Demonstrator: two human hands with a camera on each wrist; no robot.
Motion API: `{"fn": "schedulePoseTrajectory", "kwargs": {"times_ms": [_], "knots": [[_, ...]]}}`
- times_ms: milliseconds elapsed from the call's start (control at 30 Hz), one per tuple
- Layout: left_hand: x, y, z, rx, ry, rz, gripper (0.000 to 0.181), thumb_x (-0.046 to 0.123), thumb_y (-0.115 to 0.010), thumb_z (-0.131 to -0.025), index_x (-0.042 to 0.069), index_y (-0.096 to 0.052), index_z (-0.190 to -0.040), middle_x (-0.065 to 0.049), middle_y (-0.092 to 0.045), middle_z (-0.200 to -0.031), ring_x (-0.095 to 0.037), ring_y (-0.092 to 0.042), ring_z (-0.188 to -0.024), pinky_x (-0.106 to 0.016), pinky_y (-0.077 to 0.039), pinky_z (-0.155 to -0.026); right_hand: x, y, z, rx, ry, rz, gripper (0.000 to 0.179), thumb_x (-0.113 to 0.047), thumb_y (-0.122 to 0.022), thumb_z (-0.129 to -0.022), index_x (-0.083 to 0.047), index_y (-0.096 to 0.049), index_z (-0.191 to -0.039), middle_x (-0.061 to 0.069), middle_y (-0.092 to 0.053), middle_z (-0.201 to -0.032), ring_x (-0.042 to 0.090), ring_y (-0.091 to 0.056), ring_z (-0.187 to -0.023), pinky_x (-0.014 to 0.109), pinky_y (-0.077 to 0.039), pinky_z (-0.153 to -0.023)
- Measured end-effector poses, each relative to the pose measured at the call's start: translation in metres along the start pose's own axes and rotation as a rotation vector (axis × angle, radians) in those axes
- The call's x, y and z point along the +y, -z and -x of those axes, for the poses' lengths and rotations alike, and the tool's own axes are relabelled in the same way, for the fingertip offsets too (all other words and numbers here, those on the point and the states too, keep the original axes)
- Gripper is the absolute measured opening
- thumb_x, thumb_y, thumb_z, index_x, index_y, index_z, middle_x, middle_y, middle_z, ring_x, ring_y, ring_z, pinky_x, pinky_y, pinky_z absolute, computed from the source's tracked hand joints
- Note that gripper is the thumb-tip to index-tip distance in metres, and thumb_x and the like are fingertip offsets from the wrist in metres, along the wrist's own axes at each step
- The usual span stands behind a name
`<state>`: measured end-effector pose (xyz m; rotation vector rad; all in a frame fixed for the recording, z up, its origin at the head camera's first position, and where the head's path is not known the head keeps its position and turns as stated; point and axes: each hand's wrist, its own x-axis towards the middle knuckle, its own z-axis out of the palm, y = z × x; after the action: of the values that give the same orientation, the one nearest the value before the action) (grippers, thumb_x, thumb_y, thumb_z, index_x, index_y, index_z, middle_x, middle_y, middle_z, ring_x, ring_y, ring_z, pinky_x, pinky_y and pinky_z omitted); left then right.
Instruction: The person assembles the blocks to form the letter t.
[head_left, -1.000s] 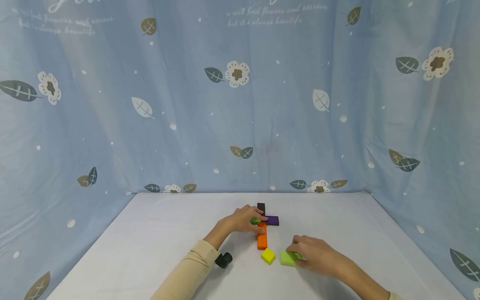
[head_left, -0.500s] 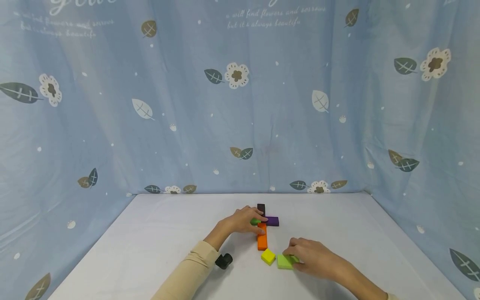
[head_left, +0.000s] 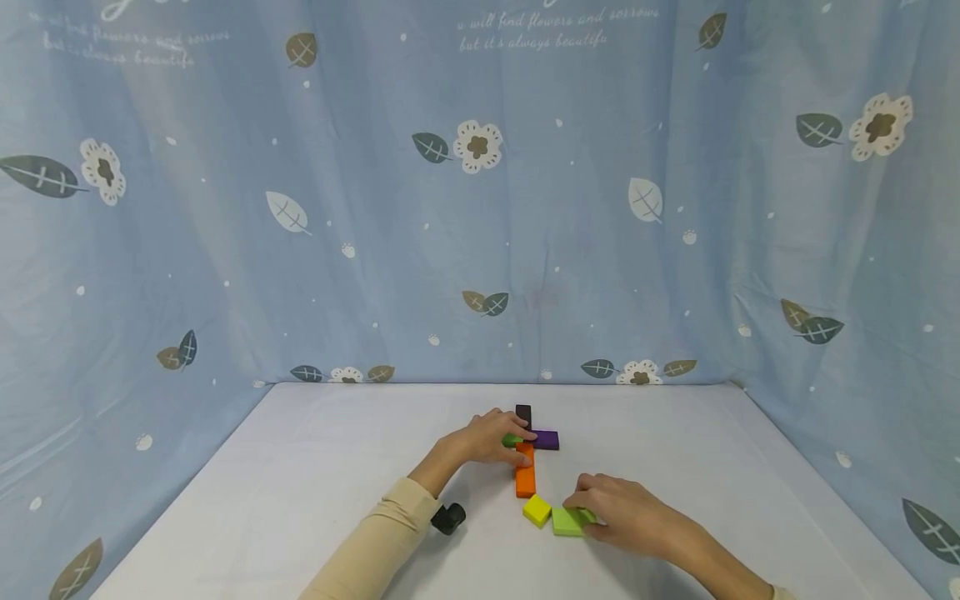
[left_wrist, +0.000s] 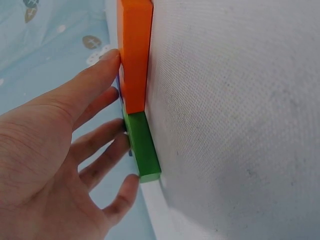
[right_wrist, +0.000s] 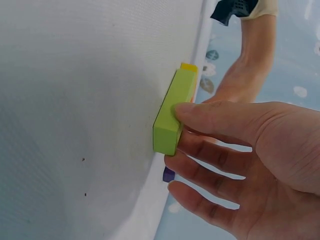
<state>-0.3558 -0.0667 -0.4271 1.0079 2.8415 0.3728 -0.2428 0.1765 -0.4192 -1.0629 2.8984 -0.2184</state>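
My left hand (head_left: 487, 438) rests over a cross-like group of blocks, fingers fairly straight. Its thumb touches the orange block (left_wrist: 135, 55), and other fingertips lie along the green block (left_wrist: 144, 145), which abuts the orange one's end. Beyond the fingers show a purple block (head_left: 547, 440) and a black block (head_left: 523, 414). My right hand (head_left: 626, 510) pinches a light green block (right_wrist: 172, 112) between thumb and fingers, low over the table. That block's left end is right at a corner of the yellow block (head_left: 537, 510), which sits turned like a diamond below the orange one.
A white cloth covers the table (head_left: 337, 467). Blue printed curtain (head_left: 375, 208) hangs behind it and along both sides. A small black object (head_left: 449, 518) shows beside the left sleeve.
My right hand has slid the light green block a little to the left, up close to the yellow block. My left hand has stayed in place on the other blocks.
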Motion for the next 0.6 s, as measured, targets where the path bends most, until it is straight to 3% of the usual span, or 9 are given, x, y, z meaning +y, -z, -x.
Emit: {"fn": "schedulePoseTrajectory", "kwargs": {"times_ms": [600], "knots": [[0.0005,-0.0019,0.001,0.002,0.002,-0.016,0.05,0.047,-0.069,-0.088,0.027,-0.063,-0.133,0.0,-0.055,-0.143,-0.021,-0.049,-0.124,-0.051,-0.043,-0.101,0.0008,-0.0009,-0.001,-0.036,-0.042,-0.035,0.036,-0.02,-0.081,-0.078,-0.018,-0.073,-0.113,-0.007,-0.063,-0.098,0.002,-0.051,-0.08,0.026,-0.054,-0.074]]}}
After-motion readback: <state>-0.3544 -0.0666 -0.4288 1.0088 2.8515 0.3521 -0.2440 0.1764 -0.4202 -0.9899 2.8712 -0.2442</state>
